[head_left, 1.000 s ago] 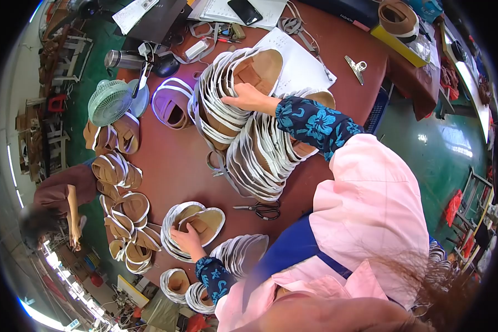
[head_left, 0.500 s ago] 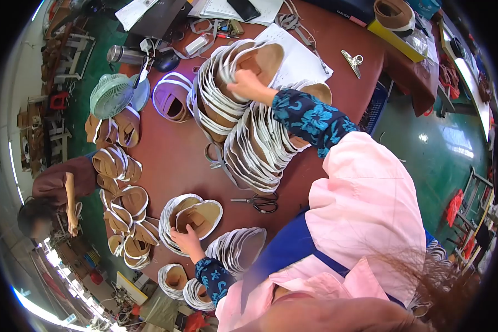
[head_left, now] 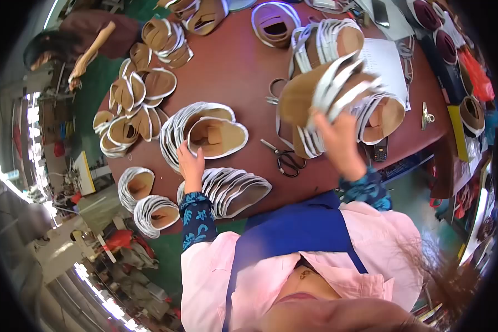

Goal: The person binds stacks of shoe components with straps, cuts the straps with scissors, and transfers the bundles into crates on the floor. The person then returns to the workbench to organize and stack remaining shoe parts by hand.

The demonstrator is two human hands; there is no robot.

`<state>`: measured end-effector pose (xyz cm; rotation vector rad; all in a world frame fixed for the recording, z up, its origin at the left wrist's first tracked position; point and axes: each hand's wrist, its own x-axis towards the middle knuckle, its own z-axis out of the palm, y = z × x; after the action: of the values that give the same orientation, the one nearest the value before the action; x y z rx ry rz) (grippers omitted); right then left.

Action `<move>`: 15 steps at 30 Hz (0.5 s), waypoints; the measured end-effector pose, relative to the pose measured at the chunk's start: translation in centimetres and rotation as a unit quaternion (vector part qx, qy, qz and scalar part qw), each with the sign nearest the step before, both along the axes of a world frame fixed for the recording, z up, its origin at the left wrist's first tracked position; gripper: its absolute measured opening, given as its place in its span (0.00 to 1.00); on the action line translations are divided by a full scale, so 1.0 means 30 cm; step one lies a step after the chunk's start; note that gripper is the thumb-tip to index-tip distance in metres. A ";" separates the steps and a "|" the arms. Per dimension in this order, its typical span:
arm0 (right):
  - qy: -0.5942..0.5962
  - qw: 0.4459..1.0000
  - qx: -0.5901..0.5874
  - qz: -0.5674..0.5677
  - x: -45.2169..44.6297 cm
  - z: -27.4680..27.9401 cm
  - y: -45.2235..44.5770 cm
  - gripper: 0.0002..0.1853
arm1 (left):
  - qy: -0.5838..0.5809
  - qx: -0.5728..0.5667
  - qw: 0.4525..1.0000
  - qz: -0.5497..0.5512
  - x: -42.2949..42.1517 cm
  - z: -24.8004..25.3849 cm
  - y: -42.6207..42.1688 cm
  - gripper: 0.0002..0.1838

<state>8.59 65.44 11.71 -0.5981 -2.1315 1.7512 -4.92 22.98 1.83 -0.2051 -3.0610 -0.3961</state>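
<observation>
My right hand (head_left: 340, 135) is closed around a bundle of tan shoe uppers (head_left: 300, 95) with white edging, raised over the larger stacks and blurred by motion. Beneath and behind it, more nested uppers (head_left: 387, 117) lie in rows. At the left, my left hand (head_left: 192, 166) grips the near edge of another nested stack of uppers (head_left: 221, 137), fingers on the white rims. Just below that hand leans a row of greyish uppers (head_left: 240, 193). Black-handled scissors (head_left: 288, 160) lie on the table between my hands.
Loose uppers (head_left: 144, 88) are piled along the red table's (head_left: 232, 61) far left edge; two small stacks (head_left: 156, 213) sit at the near left corner. Papers (head_left: 384, 66), a phone (head_left: 380, 14) and a metal clip (head_left: 427, 116) lie right. A co-worker's arm (head_left: 94, 47) shows at upper left.
The view has swung round. My right hand, earlier on the top of the big stack, now holds a bundle of uppers raised from it. My left hand remains at its stack.
</observation>
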 end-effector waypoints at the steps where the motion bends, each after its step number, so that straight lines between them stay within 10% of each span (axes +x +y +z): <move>1: -0.037 0.998 -0.034 0.032 0.008 -0.007 -0.134 0.10 | 0.004 0.026 1.000 -0.007 0.001 -0.012 -0.026 0.28; 5: 0.090 0.991 0.086 0.044 -0.061 -0.240 -0.624 0.11 | -0.037 0.201 0.978 0.031 0.023 -0.018 -0.147 0.26; 15: -0.148 0.972 0.114 -0.144 -0.454 -0.590 -1.241 0.15 | -0.168 0.375 0.912 0.010 0.069 -0.145 -0.611 0.14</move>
<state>-5.02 28.20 -5.99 -1.0980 -2.2551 1.3063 -2.85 4.64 -2.52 -0.0668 -2.9215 -1.6956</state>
